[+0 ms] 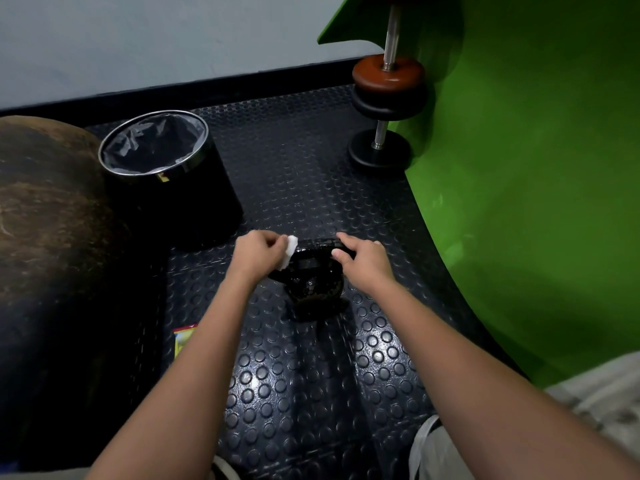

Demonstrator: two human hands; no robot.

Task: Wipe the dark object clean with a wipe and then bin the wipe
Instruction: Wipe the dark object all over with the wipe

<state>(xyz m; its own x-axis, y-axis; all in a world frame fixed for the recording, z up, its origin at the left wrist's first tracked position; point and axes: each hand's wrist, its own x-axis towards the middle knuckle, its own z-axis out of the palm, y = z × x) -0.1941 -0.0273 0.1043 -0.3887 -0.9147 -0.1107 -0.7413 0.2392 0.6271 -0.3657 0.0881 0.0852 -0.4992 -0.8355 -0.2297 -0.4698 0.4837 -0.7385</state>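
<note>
Left hand (258, 252) fingers pinch wipe (290, 251) against kettlebell (313, 271) handle; right hand (360, 259) fingers grip it

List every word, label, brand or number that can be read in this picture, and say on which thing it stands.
None can be read.
Yellow and red packet on the floor mat: printing too blurred to read.
Small gold label under the bin rim: too small to read.
Kettlebell, wipe, dumbbells: no visible text.

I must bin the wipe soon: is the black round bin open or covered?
Open. The black round bin shows no lid; its steel rim rings a dark plastic liner, visible from above.
</note>
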